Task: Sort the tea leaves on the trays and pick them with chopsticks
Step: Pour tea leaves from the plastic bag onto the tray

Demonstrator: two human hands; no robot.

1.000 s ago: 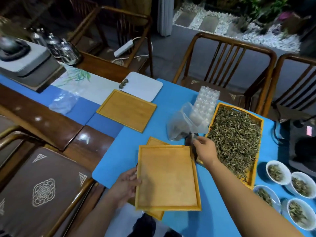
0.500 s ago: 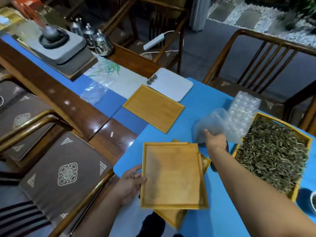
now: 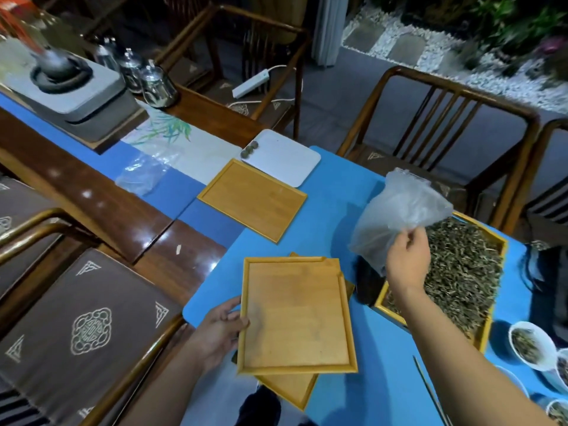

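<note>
My left hand (image 3: 219, 330) grips the left edge of an empty bamboo tray (image 3: 296, 316) that lies on top of another bamboo tray (image 3: 289, 390) near the table's front edge. My right hand (image 3: 407, 261) pinches a clear plastic bag (image 3: 396, 216) and holds it up above the blue mat. A bamboo tray full of dried tea leaves (image 3: 461, 272) sits right behind and to the right of that hand. Thin chopsticks (image 3: 430, 392) lie on the mat by my right forearm.
A third empty bamboo tray (image 3: 253, 199) and a white tray (image 3: 282, 161) with small tea balls lie farther back. White bowls of tea leaves (image 3: 530, 345) stand at the right edge. Wooden chairs ring the table; a tea stove and kettles (image 3: 153, 84) stand far left.
My right hand has lifted the plastic bag off the mat and raised it. My view swung back to the right. The left hand keeps its hold on the tray.
</note>
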